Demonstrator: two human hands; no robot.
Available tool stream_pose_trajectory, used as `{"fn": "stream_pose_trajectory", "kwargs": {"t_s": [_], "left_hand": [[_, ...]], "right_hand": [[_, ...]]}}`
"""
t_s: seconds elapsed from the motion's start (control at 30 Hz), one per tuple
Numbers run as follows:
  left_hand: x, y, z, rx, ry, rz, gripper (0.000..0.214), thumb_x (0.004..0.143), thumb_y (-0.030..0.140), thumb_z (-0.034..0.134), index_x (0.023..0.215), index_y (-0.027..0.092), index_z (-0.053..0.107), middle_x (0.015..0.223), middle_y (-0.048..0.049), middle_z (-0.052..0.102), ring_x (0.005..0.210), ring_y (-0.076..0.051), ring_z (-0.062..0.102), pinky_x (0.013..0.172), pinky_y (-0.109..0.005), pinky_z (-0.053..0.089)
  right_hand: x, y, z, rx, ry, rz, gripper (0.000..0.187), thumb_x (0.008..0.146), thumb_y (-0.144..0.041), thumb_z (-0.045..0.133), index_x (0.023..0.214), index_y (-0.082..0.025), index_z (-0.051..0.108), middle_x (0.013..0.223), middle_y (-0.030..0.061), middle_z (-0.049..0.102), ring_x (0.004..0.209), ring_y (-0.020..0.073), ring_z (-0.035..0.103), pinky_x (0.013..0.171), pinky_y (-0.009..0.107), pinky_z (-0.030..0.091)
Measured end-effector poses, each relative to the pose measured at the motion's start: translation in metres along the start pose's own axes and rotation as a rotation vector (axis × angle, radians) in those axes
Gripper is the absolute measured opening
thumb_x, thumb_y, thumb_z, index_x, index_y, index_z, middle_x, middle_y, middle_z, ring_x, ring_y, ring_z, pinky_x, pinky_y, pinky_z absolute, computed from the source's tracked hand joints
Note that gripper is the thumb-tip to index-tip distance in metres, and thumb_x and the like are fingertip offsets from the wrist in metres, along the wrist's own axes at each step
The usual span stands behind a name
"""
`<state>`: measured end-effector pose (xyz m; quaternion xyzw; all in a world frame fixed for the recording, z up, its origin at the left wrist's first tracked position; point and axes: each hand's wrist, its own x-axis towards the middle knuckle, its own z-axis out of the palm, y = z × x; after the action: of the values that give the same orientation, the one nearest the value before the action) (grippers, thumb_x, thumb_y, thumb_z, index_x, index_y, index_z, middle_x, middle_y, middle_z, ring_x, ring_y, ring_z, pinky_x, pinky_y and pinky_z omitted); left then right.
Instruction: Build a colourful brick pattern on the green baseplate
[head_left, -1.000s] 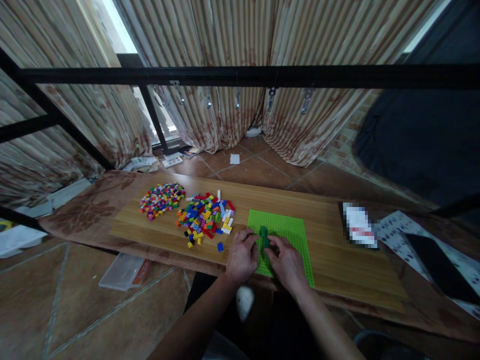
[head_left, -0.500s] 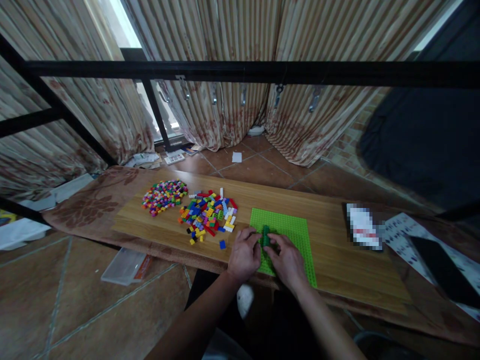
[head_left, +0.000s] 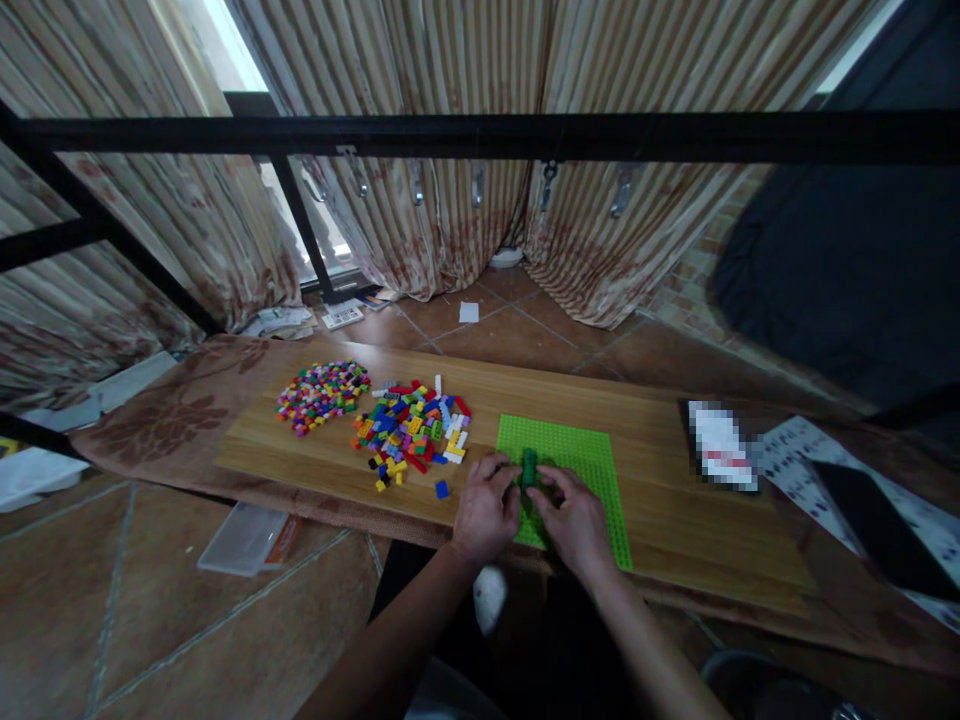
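Observation:
Between my two hands is a narrow dark green piece of joined toy bricks (head_left: 529, 466), over the light green baseplate (head_left: 592, 450). The fingers of my left hand (head_left: 486, 508) close on its left side. From the right, the thumb and fingers of my right hand (head_left: 576, 520) pinch it. My fingertips hide its lower part, so I cannot tell if it is pressed onto the studs. A single blue brick (head_left: 442, 489) lies on the board left of my left hand.
Mixed larger bricks (head_left: 412, 425) lie heaped on the wooden board (head_left: 652, 500), with a pile of tiny pieces (head_left: 322, 395) farther left. A dark phone-like slab (head_left: 885, 530) rests on a printed sheet (head_left: 795, 460) at the right. A clear plastic box (head_left: 241, 540) is on the floor.
Both hands stay on the dark green bricks with only slight finger movement. The whole view has shifted a little as my head moved.

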<state>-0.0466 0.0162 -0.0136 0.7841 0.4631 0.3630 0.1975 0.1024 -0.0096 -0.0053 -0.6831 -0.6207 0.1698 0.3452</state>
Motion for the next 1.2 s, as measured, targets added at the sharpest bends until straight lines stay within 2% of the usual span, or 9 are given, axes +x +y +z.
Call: {"fn": "stream_pose_trajectory", "kwargs": {"t_s": [0.23,0.57,0.9,1.2], "left_hand": [[0.000,0.001,-0.001,0.042,-0.019,0.016,0.026,0.084,0.017,0.055,0.108,0.020,0.065,0.117,-0.0099,0.057,0.110,-0.024,0.054,0.094,-0.044,0.049],[0.000,0.002,-0.001,0.056,-0.027,0.009,0.029,0.084,0.014,0.053,0.110,0.019,0.064,0.118,-0.0105,0.057,0.109,-0.024,0.054,0.095,-0.043,0.049],[0.000,0.001,-0.001,0.072,-0.030,0.027,0.032,0.084,0.014,0.053,0.113,0.020,0.064,0.120,-0.0104,0.058,0.111,-0.024,0.055,0.099,-0.046,0.046],[-0.001,0.002,0.000,0.096,-0.032,0.064,0.032,0.088,0.014,0.049,0.115,0.018,0.064,0.122,-0.0122,0.058,0.112,-0.024,0.054,0.097,-0.044,0.048]], "right_hand": [[0.002,0.002,-0.001,-0.008,0.049,0.001,0.029,0.087,-0.037,0.049,0.099,-0.019,0.069,0.092,0.0086,0.069,0.081,0.0204,0.063,0.076,0.034,0.048],[0.007,-0.003,0.003,-0.081,0.044,0.053,0.026,0.083,-0.036,0.052,0.090,-0.019,0.071,0.088,0.0077,0.070,0.077,0.0207,0.064,0.072,0.034,0.047],[0.017,-0.012,0.000,-0.114,-0.015,0.168,0.021,0.079,-0.032,0.056,0.072,-0.022,0.073,0.072,0.0045,0.073,0.063,0.0205,0.064,0.061,0.032,0.044],[0.019,-0.013,-0.005,-0.105,-0.057,0.198,0.020,0.079,-0.031,0.058,0.071,-0.022,0.074,0.073,0.0042,0.074,0.068,0.0218,0.067,0.063,0.032,0.045]]}}
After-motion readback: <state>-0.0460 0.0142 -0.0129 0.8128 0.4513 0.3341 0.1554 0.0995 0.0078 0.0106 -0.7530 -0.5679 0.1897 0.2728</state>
